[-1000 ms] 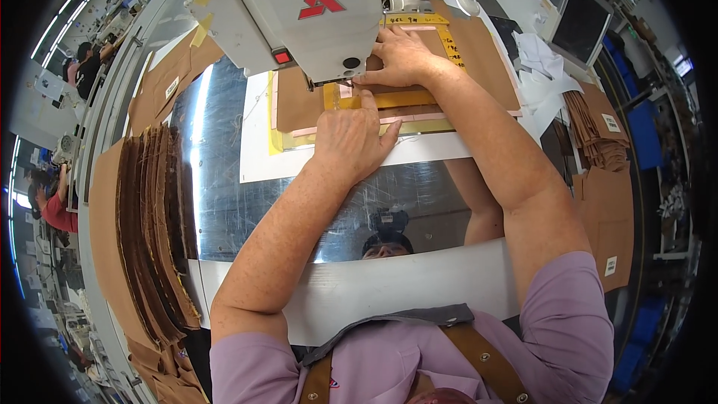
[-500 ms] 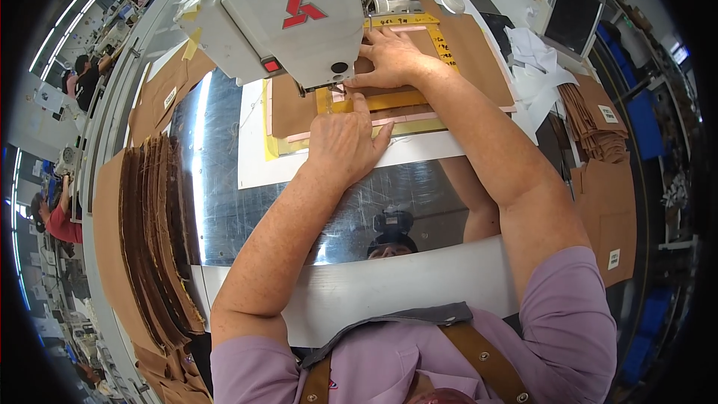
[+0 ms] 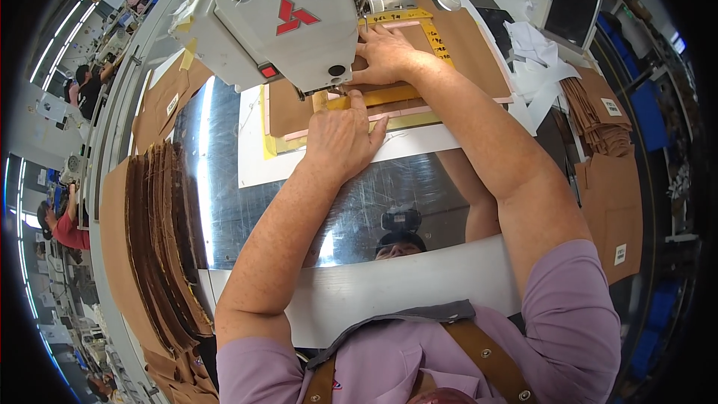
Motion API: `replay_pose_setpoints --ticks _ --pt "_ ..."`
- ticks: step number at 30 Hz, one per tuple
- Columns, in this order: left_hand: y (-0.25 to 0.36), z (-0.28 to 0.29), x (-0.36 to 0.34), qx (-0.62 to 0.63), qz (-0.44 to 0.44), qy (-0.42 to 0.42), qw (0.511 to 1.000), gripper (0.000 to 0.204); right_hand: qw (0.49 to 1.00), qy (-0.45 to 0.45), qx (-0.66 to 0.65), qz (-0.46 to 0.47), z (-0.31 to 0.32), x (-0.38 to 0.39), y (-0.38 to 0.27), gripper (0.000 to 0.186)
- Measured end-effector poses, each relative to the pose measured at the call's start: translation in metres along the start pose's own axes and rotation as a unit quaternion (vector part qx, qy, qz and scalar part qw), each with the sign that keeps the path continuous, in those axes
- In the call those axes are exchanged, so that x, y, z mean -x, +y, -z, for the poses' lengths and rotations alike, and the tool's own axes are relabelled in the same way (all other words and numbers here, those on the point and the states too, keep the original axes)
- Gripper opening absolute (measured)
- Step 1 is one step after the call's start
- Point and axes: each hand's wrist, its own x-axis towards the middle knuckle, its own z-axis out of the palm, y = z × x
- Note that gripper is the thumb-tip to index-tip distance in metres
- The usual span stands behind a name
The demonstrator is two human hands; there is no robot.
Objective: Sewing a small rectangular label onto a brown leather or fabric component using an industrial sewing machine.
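Observation:
A white sewing machine head hangs over a brown fabric piece, which lies in a template with yellow and pale pink strips. My right hand lies flat with its fingers spread on the fabric inside the yellow frame. Close beside the machine's needle area, my left hand presses on the frame's near left part, index finger stretched forward and thumb out to the side. Its other fingers are partly hidden. The machine head covers some of the template's left side, and the needle tip cannot be made out.
A shiny metal plate lies nearer to me, under a white sheet. Stacked brown fabric pieces stand at the left; more brown pieces lie at the right. White cloth scraps sit by a screen.
The whole view has shifted slightly, with the machine head now a little further left and up. Both hands keep nearly the same place on the frame and fabric.

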Motion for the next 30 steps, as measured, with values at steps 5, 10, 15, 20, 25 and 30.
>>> replay_pose_setpoints --ticks 5,10,15,20,25,30 --pt "0.000 -0.004 0.004 0.008 -0.017 0.017 1.000 0.075 1.000 -0.007 -0.009 0.002 0.002 0.004 0.003 0.084" --pt "-0.001 -0.003 0.002 0.009 -0.010 0.015 1.000 0.076 1.000 0.007 -0.009 0.001 -0.001 0.004 0.001 0.083" --pt "0.001 -0.004 0.007 0.028 -0.024 0.018 0.999 0.077 1.000 -0.013 0.000 0.008 0.008 0.010 0.002 0.079" --pt "0.002 0.002 0.023 0.029 -0.017 0.019 0.999 0.076 0.999 0.020 0.006 0.025 0.002 0.019 0.000 0.064" --pt "-0.011 0.001 0.039 0.054 0.005 0.039 0.998 0.075 0.995 0.080 -0.030 0.053 -0.006 0.032 -0.001 0.045" --pt "-0.012 0.000 0.051 0.055 -0.034 0.060 0.996 0.076 0.995 0.056 -0.017 0.074 -0.001 0.042 -0.002 0.043"
